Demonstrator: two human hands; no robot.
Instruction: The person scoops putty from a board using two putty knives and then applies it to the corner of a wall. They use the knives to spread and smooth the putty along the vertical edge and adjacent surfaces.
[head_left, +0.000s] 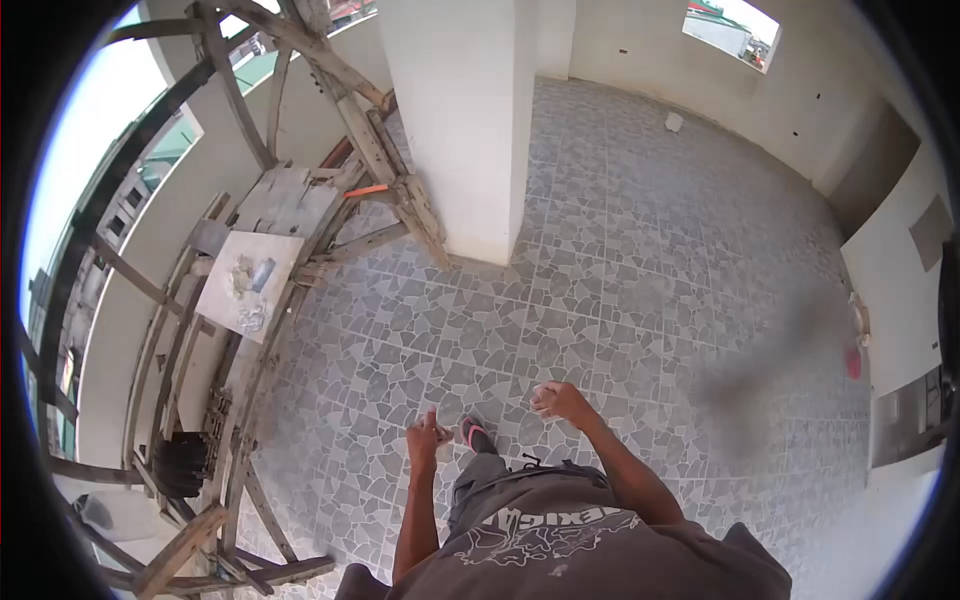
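Observation:
My left hand (428,438) hangs in front of my body over the patterned floor, one finger stretched out and the thumb apart from it. Nothing shows in its grasp. To its right, my right hand (558,401) is held a little farther forward with its fingers curled in. The fingertips look whitish, and whether something small lies inside them is hidden. Between and below the hands, a foot in a pink-strapped flip-flop (467,430) stands on the stone-patterned tile floor (480,345).
At left stands a rough wooden scaffold (375,140) bearing a pale square board (225,300) with smeared material and a bluish-grey item on it. A white column (455,120) rises ahead. A small pale block (674,122) lies near the far wall. A blurred smudge covers the right side.

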